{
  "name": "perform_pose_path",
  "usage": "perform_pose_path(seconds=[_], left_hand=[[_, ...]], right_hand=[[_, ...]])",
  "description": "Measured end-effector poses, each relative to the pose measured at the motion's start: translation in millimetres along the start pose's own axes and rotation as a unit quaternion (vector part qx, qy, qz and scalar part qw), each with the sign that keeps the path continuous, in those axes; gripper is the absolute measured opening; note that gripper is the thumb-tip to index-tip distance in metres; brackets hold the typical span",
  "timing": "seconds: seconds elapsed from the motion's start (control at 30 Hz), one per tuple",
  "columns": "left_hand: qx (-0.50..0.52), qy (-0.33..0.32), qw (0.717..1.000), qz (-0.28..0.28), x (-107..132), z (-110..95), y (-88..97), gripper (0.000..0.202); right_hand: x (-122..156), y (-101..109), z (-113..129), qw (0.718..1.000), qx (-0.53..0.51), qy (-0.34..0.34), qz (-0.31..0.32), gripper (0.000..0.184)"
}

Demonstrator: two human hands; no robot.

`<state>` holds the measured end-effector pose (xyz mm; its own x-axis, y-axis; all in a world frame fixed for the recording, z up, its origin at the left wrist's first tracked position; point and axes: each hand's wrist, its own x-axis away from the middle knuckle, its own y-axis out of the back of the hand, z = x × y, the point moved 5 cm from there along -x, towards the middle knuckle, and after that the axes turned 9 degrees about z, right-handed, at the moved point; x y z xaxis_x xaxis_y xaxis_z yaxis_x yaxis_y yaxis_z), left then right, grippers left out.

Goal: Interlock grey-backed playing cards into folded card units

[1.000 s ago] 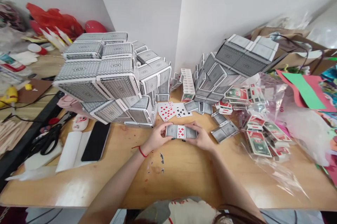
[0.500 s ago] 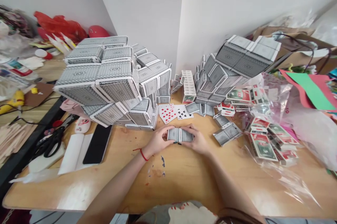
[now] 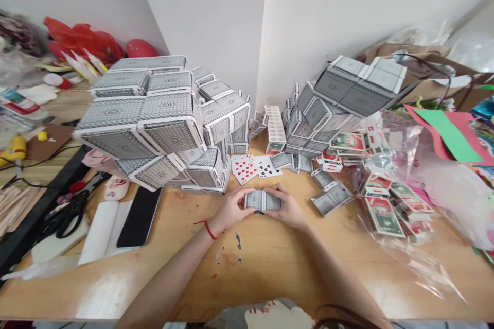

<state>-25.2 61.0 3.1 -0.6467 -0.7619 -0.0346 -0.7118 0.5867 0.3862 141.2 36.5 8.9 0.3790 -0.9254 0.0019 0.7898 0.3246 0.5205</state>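
Between my hands, low over the table, are grey-backed playing cards (image 3: 254,200) set side by side with a white seam in the middle. My left hand (image 3: 230,209) is closed on their left end, thumb at the near side. Their right end is gripped by my right hand (image 3: 290,208), fingers at the far edge and thumb at the near one. Just beyond lie loose face-up cards: diamonds (image 3: 244,168) and spades (image 3: 267,167). Folded card pieces (image 3: 331,197) rest to the right of my right hand.
Large stacked card-box structures stand at the left (image 3: 170,128) and right (image 3: 347,87). Packed card decks (image 3: 383,217) lie in clear plastic at right. A phone (image 3: 139,217), black scissors (image 3: 67,215) and a yellow glue gun (image 3: 15,149) are on the left.
The view has shifted slightly. Both hands keep the same hold on the cards, with no other visible movement.
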Motion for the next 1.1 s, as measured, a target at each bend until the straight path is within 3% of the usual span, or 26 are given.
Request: perform_pose_path(seconds=[0.33, 0.47, 0.57, 0.7, 0.8, 0.97, 1.1], left_hand=[[-0.035, -0.024, 0.999, 0.000, -0.9, -6.7, 0.3, 0.044], [-0.045, -0.024, 0.998, -0.024, 2.2, -11.9, -0.3, 0.043], [-0.078, -0.033, 0.995, -0.044, 5.8, -16.0, 0.5, 0.044], [-0.136, -0.041, 0.987, -0.075, 11.1, -19.5, 2.7, 0.041], [-0.172, -0.029, 0.981, -0.087, 14.4, -19.4, 2.7, 0.044], [-0.191, 0.013, 0.977, -0.099, 18.4, -14.0, 4.0, 0.049], [-0.187, 0.026, 0.975, -0.120, 18.7, -8.9, 7.4, 0.050]], right_hand=[[0.0, 1.1, 0.5, 1.000, 0.015, 0.004, -0.001, 0.052], [3.1, 7.2, 3.4, 0.999, -0.032, 0.023, -0.011, 0.052], [3.8, 11.9, -7.6, 0.991, -0.116, 0.016, -0.059, 0.046], [-3.9, 16.7, -42.0, 0.960, -0.181, -0.093, -0.193, 0.049], [-21.4, 20.5, -47.8, 0.963, -0.071, -0.094, -0.244, 0.037], [-56.6, 21.5, -30.5, 0.962, 0.062, -0.037, -0.265, 0.027], [-76.6, 13.2, -18.6, 0.962, 0.149, -0.021, -0.227, 0.043]])
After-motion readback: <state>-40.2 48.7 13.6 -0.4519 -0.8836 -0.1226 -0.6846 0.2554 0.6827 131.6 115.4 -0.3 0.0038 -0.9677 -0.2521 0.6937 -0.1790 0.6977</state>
